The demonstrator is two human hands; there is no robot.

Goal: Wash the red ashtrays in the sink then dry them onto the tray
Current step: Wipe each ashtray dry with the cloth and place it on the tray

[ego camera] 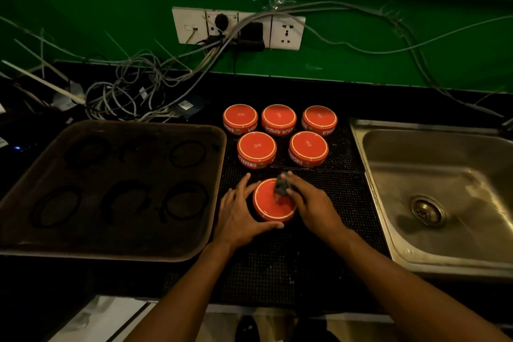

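Observation:
A red ashtray [270, 207] lies upside down on the black rubber mat [319, 258] in front of me. My left hand [240, 214] cups its left side and front rim. My right hand [311, 204] presses a small dark grey cloth [281, 186] onto the ashtray's upturned base. Several more red ashtrays [256, 149] sit upside down in two rows behind it. The brown tray [111, 247] lies to the left with dark ring marks on it and nothing standing in it. The steel sink [444, 175] is at the right.
A tangle of grey cables [133, 91] and a small blue box lie at the back left of the black counter. A wall socket panel [238, 28] with plugs hangs on the green wall. The counter's front edge runs just below my forearms.

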